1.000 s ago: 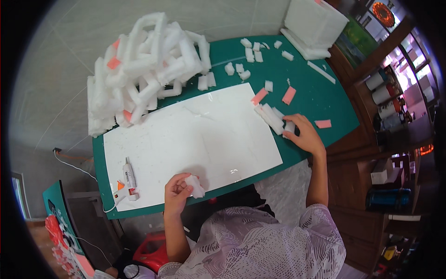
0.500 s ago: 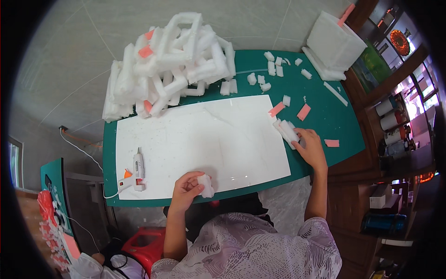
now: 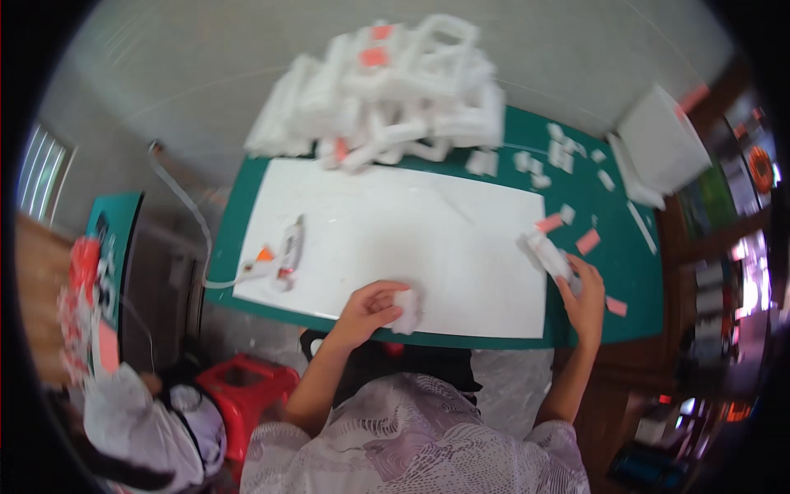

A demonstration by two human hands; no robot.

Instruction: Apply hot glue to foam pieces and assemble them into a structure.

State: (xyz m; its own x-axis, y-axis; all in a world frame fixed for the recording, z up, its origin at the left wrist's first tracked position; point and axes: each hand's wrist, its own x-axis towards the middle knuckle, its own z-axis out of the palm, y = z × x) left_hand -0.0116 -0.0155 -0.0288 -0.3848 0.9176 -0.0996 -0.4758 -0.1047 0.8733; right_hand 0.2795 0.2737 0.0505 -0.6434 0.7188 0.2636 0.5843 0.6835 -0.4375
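Observation:
Near the front edge of the white sheet [image 3: 461, 272], my left hand [image 3: 369, 314] pinches a small white foam block [image 3: 406, 314] between thumb and fingers. My right hand [image 3: 583, 295] is at the sheet's right edge, its thumb and fingers around the near end of some white foam strips [image 3: 550, 253]. Whether the strips are lifted or still lying down is hard to tell. A white glue gun [image 3: 291, 249] with an orange part lies at the sheet's left side. The picture is blurred by motion.
White foam frames with pink pieces form a tall pile [image 3: 387, 99] at the back. Foam scraps [image 3: 562, 152] and pink pieces [image 3: 588, 241] lie on the green tabletop [image 3: 634, 280]. A white foam box [image 3: 662, 140] stands back right. At lower left are a red stool [image 3: 247, 379] and another person's pale sleeve [image 3: 152, 420].
The view has swung, so the table and pile appear shifted to the right. Both hands keep about the same places on the table, with the same foam pieces.

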